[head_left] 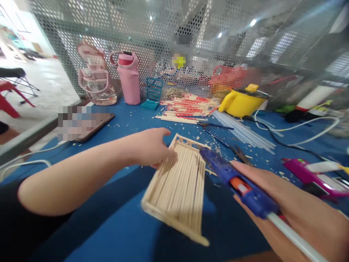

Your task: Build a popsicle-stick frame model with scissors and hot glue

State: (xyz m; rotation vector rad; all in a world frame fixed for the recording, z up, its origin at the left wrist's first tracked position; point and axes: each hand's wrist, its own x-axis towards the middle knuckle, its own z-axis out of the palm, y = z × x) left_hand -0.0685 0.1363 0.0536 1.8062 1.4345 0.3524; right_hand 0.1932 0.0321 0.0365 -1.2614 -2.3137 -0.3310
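Observation:
A flat panel of glued wooden sticks (177, 185) lies on the blue table (109, 225) in front of me. My left hand (152, 147) rests on the panel's upper left edge, its fingers curled down over the sticks. My right hand (294, 207) is wrapped round a blue glue gun (237, 182) with an orange trigger and a white glue stick out of its back. The gun's nozzle points at the panel's far right corner.
A pile of loose sticks (188, 107) lies further back, with clear glue sticks (242, 131) and pliers (218, 133) beside it. A yellow pot (241, 102), a pink bottle (128, 78), a pink jug (95, 78) and a small teal rack (153, 94) stand along the mesh wall. A magenta glue gun (313, 174) lies at right.

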